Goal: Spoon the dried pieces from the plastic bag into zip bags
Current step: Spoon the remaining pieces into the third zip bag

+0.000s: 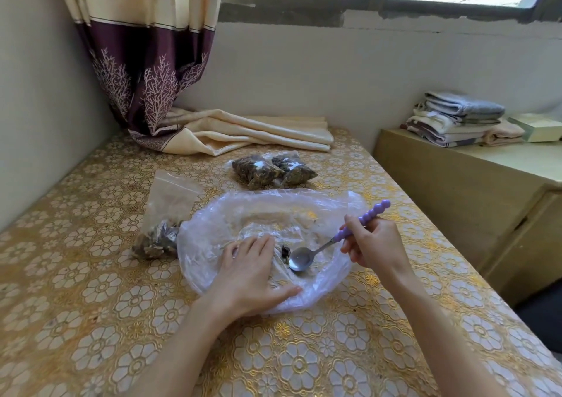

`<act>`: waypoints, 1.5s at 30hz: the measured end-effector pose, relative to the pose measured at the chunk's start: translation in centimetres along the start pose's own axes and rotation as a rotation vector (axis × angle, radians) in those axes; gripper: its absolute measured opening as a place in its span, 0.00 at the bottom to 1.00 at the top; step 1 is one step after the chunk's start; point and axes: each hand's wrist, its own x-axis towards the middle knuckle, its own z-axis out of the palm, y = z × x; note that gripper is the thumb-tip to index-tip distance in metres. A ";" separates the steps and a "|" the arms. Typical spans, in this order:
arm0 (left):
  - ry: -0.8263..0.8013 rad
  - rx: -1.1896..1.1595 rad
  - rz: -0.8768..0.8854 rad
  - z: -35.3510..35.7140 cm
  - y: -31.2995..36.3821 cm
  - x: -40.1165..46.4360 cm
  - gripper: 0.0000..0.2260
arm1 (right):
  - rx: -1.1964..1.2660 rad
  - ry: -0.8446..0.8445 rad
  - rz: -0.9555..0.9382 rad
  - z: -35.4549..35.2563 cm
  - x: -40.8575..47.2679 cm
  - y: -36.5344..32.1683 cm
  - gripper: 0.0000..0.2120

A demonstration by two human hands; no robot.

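Right hand (375, 241) grips the purple beaded handle of a spoon (307, 256), its bowl resting empty inside the plastic bag (273, 217); left hand (249, 272) presses flat, fingers straight, on the bag's near edge. On the floral-clothed table (91, 305): the wide clear plastic bag, nearly emptied; a part-filled zip bag (164, 214) touching its left edge; two filled zip bags (273, 170) just behind. A small clump of dried pieces (285, 252) lies beside the spoon bowl.
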 end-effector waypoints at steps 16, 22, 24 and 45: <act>0.632 -0.225 -0.077 -3.9 -2.4 -1.4 0.15 | -0.045 0.076 -0.215 0.5 -1.9 -0.7 0.17; 0.528 0.059 -0.143 -5.1 -3.3 2.2 0.25 | -0.051 0.067 -0.241 0.8 -2.4 -0.9 0.18; 0.415 0.104 -0.201 -5.6 -3.5 4.1 0.28 | -0.036 0.072 -0.232 0.9 -2.5 -0.8 0.18; 0.711 -0.043 -0.006 -11.4 0.0 4.4 0.08 | 0.244 0.145 0.110 1.6 -1.8 1.9 0.18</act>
